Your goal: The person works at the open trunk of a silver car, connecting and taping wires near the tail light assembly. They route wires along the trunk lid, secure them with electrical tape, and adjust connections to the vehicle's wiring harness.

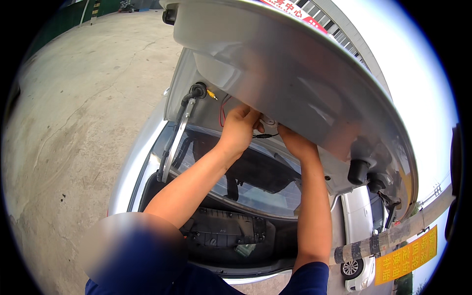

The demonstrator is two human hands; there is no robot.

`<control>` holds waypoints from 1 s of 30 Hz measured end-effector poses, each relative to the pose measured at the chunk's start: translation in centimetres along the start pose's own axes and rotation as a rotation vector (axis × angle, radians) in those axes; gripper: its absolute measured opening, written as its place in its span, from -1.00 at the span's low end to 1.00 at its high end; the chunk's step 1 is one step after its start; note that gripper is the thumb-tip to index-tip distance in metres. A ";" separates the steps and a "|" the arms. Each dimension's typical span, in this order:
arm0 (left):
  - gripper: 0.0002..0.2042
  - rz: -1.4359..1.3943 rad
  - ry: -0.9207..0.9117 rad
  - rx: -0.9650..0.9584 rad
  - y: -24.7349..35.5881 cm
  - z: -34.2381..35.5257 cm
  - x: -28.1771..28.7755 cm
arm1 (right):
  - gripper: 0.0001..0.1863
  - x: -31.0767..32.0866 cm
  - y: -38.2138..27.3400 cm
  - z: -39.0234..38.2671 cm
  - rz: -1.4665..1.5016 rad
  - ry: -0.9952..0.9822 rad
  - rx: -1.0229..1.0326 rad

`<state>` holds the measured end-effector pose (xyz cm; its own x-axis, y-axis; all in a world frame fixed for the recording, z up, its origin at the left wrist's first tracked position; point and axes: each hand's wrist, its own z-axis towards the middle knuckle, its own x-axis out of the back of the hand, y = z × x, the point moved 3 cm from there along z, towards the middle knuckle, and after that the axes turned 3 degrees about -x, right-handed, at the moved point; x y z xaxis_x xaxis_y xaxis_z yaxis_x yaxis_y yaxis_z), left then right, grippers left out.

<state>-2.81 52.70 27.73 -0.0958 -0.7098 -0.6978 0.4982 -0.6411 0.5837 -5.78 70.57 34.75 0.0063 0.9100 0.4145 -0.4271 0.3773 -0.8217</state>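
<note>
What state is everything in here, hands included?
Trunk lid: raised
Trunk: open
Left hand: fingers bent, grip unclear
Right hand: partly hidden by the lid
Yellow plug: unplugged
Red wire: slack
Black cable: exposed near both hands
White car: seemingly parked

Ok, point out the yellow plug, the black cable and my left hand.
Yellow plug (211, 93), head view, on its yellow body.
Black cable (264, 136), head view, on its thicker section.
Left hand (239, 129), head view, on its back.
</note>
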 end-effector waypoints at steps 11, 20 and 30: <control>-0.74 0.039 0.009 -0.008 0.1 -0.2 -0.2 | -0.69 -2.4 0.3 -0.4 0.030 -0.060 0.060; -0.68 -0.108 -0.017 0.050 -0.6 -0.7 -0.6 | -0.76 -4.0 -1.2 0.3 0.244 -0.160 0.025; -0.68 -0.044 -0.071 0.070 -1.2 -0.3 -0.6 | -0.50 -2.6 -0.4 1.3 0.822 -0.483 -0.065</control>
<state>-3.05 53.99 27.35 -0.1783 -0.6980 -0.6935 0.4307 -0.6891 0.5828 -6.75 67.83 34.53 -0.6532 0.7308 -0.1979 -0.0801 -0.3266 -0.9417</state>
